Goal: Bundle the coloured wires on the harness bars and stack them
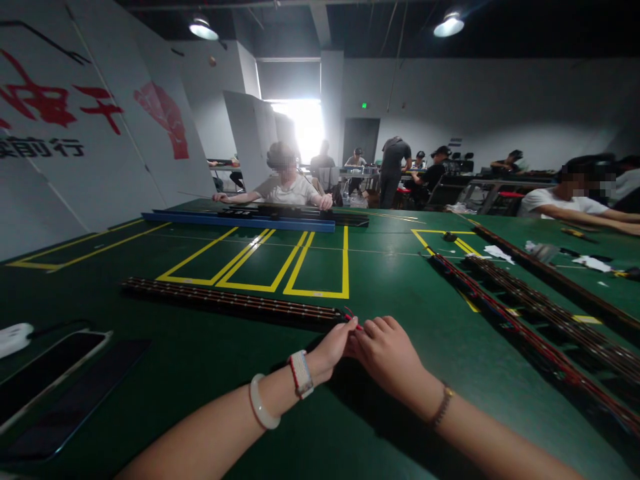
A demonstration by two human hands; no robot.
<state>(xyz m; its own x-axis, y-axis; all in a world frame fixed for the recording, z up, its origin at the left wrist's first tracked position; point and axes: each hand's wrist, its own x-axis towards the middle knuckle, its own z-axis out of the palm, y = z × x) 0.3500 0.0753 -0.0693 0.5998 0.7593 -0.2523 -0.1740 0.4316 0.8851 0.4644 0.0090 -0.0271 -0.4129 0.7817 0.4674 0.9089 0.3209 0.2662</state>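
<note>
A long dark strip point(230, 301) with rows of small studs and thin red wires lies across the green table point(390, 280) in front of me. My left hand point(334, 348) and my right hand point(387, 350) meet at its right end, fingertips pinched together on the red wire end point(351, 318) that sticks out there. My left wrist carries a pale bangle and a woven band; a bead bracelet sits on my right wrist.
Two dark phones or tablets point(55, 373) and a white plug block point(14, 337) lie at the near left. More long wired strips point(540, 320) run along the right. Yellow tape boxes point(280, 267) mark the middle. A person point(287, 183) works opposite at a blue rail point(240, 220).
</note>
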